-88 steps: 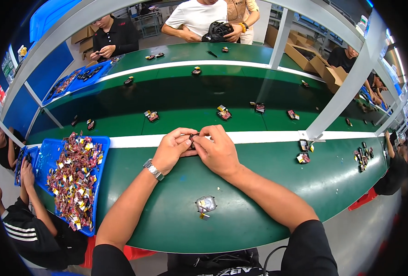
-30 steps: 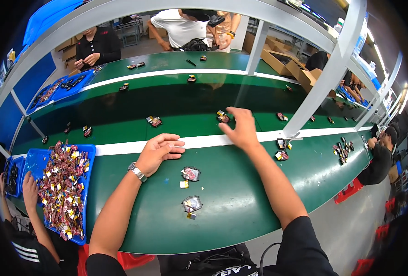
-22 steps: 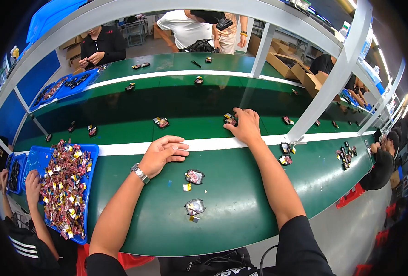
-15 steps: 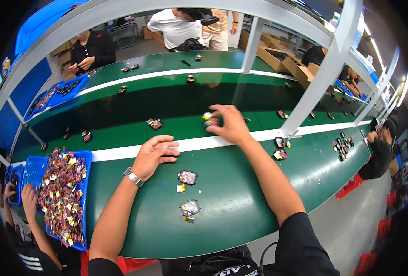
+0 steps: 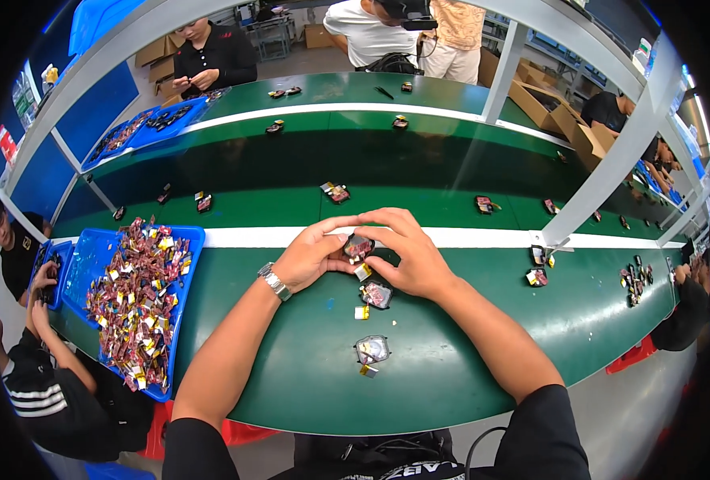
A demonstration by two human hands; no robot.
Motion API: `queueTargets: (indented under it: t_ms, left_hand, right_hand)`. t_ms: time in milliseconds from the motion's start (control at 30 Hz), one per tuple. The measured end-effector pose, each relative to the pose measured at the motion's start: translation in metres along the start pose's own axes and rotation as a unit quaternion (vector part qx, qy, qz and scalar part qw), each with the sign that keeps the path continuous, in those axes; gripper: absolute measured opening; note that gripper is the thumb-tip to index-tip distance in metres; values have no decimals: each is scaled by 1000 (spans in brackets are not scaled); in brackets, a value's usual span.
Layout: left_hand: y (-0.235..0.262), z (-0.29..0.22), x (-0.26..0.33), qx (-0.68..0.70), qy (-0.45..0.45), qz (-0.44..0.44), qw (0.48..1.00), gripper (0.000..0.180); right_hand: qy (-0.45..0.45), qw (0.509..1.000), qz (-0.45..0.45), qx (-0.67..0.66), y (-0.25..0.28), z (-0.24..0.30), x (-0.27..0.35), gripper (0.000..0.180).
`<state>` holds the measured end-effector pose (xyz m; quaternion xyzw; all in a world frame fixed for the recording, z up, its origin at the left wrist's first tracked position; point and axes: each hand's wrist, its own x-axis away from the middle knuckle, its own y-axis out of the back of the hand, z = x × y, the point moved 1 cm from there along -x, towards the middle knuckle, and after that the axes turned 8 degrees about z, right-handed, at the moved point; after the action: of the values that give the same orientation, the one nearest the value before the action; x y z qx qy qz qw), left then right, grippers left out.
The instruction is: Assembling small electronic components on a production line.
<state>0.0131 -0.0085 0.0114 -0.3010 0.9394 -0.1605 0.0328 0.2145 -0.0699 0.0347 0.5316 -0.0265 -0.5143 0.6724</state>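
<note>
Over the near side of the green belt, my left hand point(image 5: 316, 254), with a metal watch on its wrist, and my right hand point(image 5: 412, 254) close around a small dark electronic assembly point(image 5: 358, 246). Fingers of both hands grip its edges. A small silver-and-yellow battery-like piece point(image 5: 362, 272) hangs just below it. Directly nearer to me lies a similar black-rimmed assembly point(image 5: 377, 295) with its own yellow-and-white piece point(image 5: 361, 313). Closer still is another, greyish assembly point(image 5: 372, 349), also with a silver-yellow piece point(image 5: 369, 370) beside it.
A blue tray point(image 5: 187, 308) heaped with small reddish circuit parts stands at left, beside a seated co-worker. More assemblies lie along the far belt point(image 5: 419, 192). A grey metal post point(image 5: 603, 152) rises at right, near a cluster of assemblies point(image 5: 636, 280). Other people work around the line.
My right hand has brought the assembly back from the far belt toward me. My left hand has closed on it too. The whole view has shifted, so the scene sits farther right.
</note>
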Motion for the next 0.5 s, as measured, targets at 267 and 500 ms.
queueTargets:
  t_ms: [267, 500]
  left_hand:
    - [3, 5, -3, -15, -4, -16, 1000, 30]
    - [1, 5, -2, -30, -2, -6, 1000, 28]
  right_hand:
    - [12, 999, -9, 37, -7, -3, 0, 26]
    - [21, 999, 21, 31, -9, -8, -1, 17]
